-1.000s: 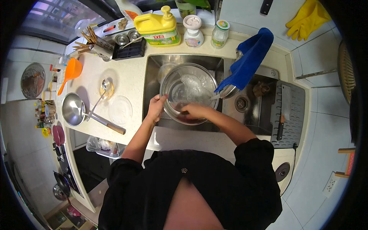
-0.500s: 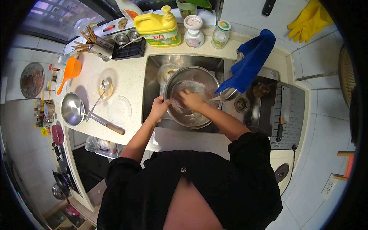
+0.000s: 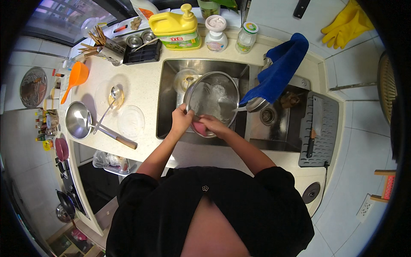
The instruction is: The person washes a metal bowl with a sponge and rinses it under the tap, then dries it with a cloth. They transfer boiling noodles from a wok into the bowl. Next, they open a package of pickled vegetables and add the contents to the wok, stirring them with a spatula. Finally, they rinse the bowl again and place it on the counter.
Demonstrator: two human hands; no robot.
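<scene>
A large stainless steel bowl (image 3: 201, 96) is tilted inside the left basin of the sink (image 3: 244, 73), with wet suds on its inner wall. My left hand (image 3: 183, 120) is closed on the bowl's near left rim. In my right hand (image 3: 212, 124) is a pink sponge (image 3: 199, 127), pressed against the bowl's near side; the fingers partly cover it. Behind the bowl, on the left, a clear round lid or dish (image 3: 184, 80) lies in the basin. The faucet, mostly hidden under a blue towel (image 3: 280, 70), reaches in from the right.
On the left counter lie a steel pan (image 3: 79, 121), a ladle (image 3: 104, 112), a clear lid (image 3: 131, 121) and an orange scoop (image 3: 78, 75). A yellow detergent jug (image 3: 175, 31), a pump bottle (image 3: 216, 35) and a jar (image 3: 247, 38) line the back. A cleaver (image 3: 316, 120) rests on the grey mat (image 3: 327, 137).
My right hand has moved from the bowl's middle to its near rim, where the pink sponge now shows. The bowl has tilted and shifted slightly; my left hand still holds its rim.
</scene>
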